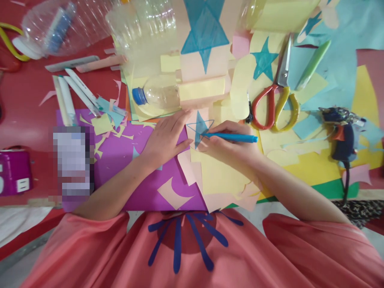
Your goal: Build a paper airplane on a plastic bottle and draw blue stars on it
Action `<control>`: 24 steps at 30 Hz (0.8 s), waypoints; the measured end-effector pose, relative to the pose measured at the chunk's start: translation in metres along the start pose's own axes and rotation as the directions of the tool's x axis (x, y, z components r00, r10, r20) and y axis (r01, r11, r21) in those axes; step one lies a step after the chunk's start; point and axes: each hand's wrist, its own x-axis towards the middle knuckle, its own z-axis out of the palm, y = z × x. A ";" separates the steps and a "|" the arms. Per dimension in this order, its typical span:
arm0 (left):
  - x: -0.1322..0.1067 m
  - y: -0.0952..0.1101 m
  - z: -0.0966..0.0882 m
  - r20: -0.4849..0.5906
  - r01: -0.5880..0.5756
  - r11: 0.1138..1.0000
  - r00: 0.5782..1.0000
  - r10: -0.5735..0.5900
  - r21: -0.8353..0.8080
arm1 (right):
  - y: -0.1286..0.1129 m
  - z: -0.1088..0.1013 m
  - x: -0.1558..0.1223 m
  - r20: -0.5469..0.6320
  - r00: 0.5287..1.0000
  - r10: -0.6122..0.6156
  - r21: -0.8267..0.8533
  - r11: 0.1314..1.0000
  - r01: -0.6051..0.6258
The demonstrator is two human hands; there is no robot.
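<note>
My right hand (232, 144) grips a blue marker (237, 137), its tip on a star (198, 128) drawn on pale pink paper. The star's middle is coloured blue, while its side points are bare outlines. Fingers stretched out, my left hand (168, 136) lies flat at the left edge of that paper. Just beyond the hands, a small clear bottle (160, 91) with a blue cap lies on its side, pale paper around its lower part. Larger blue stars (205, 30) are on pink paper further up, and a cut-out teal star (264, 59) lies to the right.
Scissors (271, 106) with red and yellow handles and a dark blue glue gun (343, 140) lie at right. A green cutter (313, 66) is beyond them. Large clear bottles (87, 24), several markers (81, 90) and a blurred-out phone-like object (72, 160) are at left. Paper scraps cover purple paper (120, 180).
</note>
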 end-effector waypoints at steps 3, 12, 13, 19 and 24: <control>0.000 0.001 -0.001 0.009 0.008 1.000 1.000 -0.008 0.005 | 0.000 0.004 -0.002 -0.023 0.999 0.033 0.033 0.999 -0.032; 0.000 0.001 -0.001 0.009 0.013 1.000 1.000 -0.013 -0.011 | 0.005 0.005 -0.002 0.012 0.999 0.042 0.013 0.999 -0.042; 0.000 0.001 -0.001 0.008 0.014 1.000 1.000 -0.014 -0.010 | 0.007 0.004 -0.001 0.027 0.999 0.030 0.003 1.000 -0.030; 0.001 0.001 -0.001 0.015 0.024 1.000 1.000 -0.024 -0.016 | 0.005 0.002 0.000 0.035 0.999 -0.001 0.027 1.000 0.000; 0.001 0.001 -0.001 0.018 0.021 1.000 1.000 -0.021 -0.014 | 0.001 0.007 -0.003 -0.017 0.998 0.064 0.061 0.996 -0.063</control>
